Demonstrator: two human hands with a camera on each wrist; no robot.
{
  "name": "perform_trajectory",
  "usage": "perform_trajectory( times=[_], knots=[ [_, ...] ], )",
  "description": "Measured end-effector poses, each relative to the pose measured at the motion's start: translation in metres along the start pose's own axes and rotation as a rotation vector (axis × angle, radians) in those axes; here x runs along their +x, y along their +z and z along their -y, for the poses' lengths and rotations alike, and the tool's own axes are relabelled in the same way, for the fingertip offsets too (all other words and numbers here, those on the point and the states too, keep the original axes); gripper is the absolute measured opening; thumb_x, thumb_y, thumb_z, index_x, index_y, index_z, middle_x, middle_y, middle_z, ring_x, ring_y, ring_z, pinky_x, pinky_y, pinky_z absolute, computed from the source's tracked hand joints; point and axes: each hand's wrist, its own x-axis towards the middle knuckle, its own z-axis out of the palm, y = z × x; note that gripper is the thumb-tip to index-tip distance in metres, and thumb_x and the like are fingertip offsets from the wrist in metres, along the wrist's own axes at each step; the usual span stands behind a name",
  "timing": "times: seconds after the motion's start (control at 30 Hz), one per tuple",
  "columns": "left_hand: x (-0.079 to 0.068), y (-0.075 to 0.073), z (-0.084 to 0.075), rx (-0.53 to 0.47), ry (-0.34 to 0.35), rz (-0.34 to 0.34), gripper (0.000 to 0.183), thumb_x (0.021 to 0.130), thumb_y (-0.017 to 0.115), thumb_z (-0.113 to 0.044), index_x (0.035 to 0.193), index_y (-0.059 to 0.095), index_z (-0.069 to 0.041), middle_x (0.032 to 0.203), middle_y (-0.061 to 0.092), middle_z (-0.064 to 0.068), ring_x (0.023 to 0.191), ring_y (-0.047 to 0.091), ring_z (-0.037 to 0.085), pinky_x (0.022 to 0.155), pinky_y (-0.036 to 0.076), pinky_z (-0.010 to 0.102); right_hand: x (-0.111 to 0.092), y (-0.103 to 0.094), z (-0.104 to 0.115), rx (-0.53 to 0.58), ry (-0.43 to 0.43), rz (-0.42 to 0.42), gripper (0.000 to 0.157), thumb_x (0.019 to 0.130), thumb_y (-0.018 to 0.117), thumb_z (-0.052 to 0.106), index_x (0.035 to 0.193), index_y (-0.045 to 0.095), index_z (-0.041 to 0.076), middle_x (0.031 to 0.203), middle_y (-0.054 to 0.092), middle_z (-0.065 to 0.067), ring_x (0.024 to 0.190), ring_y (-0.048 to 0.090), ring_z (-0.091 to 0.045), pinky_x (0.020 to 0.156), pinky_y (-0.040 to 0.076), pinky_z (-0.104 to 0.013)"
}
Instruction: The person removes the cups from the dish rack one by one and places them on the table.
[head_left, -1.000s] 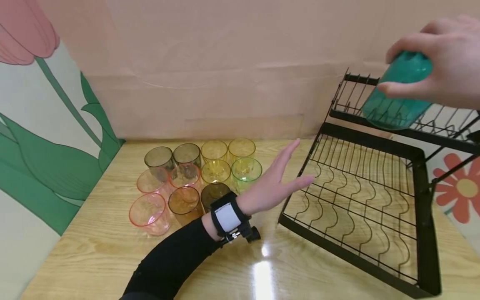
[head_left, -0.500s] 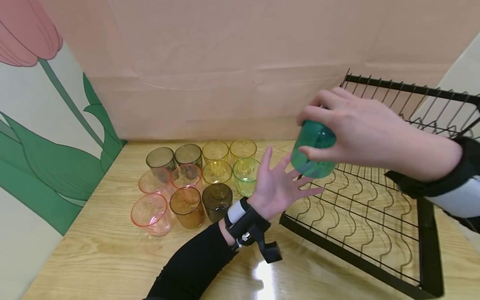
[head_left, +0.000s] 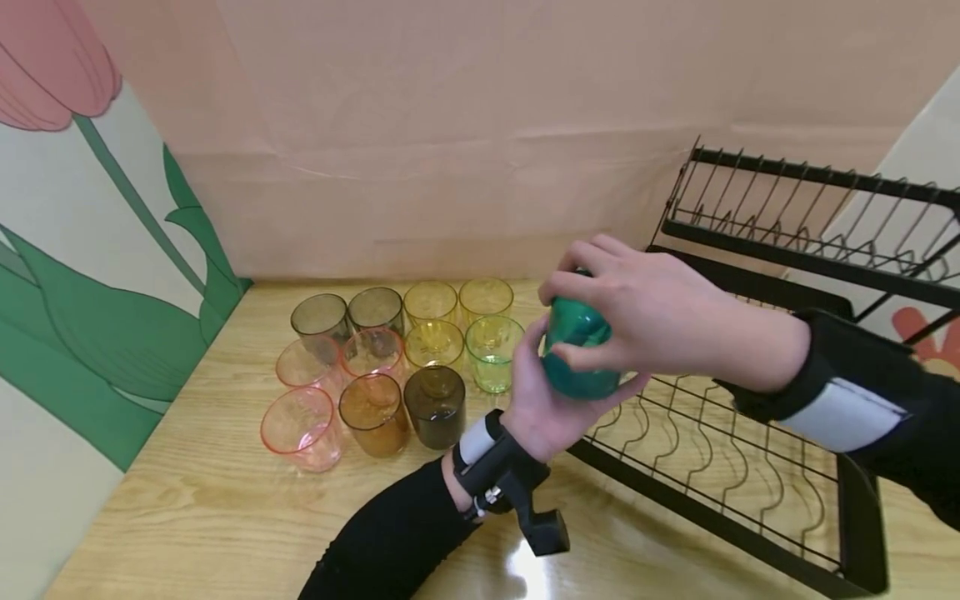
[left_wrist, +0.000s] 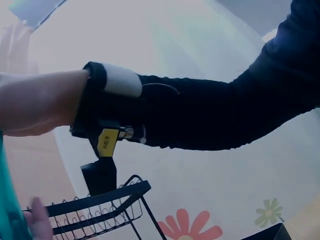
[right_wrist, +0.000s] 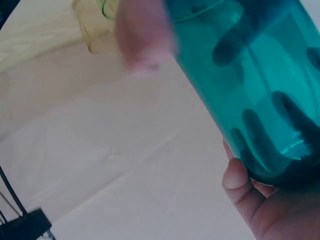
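Observation:
In the head view my right hand [head_left: 648, 304] grips a teal tumbler [head_left: 577, 333] from above, thumb on its near side. Below it, my left hand [head_left: 551, 408] lies palm up with the tumbler's lower end against it; the thumb and little finger stand fairly straight at either side, while the tumbler hides the other fingers. The right wrist view shows the see-through teal tumbler [right_wrist: 245, 100] close up, fingers dark through its wall. At the left wrist view's edge are a strip of tumbler [left_wrist: 10, 200] and a fingertip [left_wrist: 41, 222].
Several coloured tumblers, among them a green one [head_left: 493, 354], an amber one [head_left: 375, 417] and a pink one [head_left: 303, 429], stand in rows on the wooden table [head_left: 187, 508]. To the right is a black two-tier wire dish rack [head_left: 720, 517], partly under the right forearm.
My right hand has carried the teal tumbler left and down from near the rack's upper tier. My left hand has turned palm up, and the tumbler has come down into it.

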Motion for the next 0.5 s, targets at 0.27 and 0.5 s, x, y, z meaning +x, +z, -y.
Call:
perform_trajectory(
  times=[0.27,0.5],
  knots=[
    [-0.002,-0.007,0.000,0.086,0.029,-0.119,0.042,0.076,0.047,-0.051,0.108,0.052,-0.024,0.104,0.050,-0.004,0.087,0.043,0.012,0.070,0.038,0.026,0.001,0.010,0.004,-0.022,-0.012,0.020,0.044,0.075,0.061,0.050,0.108,0.057,0.021,0.101,0.050,0.003,0.084,0.046,-0.013,0.049,0.042,-0.026],
    [-0.007,-0.012,-0.019,0.396,0.110,-0.135,0.042,0.083,0.044,-0.055,0.104,0.054,-0.020,0.100,0.055,0.000,0.080,0.050,0.012,0.065,0.042,0.028,-0.014,0.005,0.005,-0.008,0.088,0.090,0.085,0.074,0.054,0.069,0.141,0.028,0.024,0.121,0.049,-0.003,0.091,0.055,-0.017,0.055,0.045,-0.026]
  ],
)
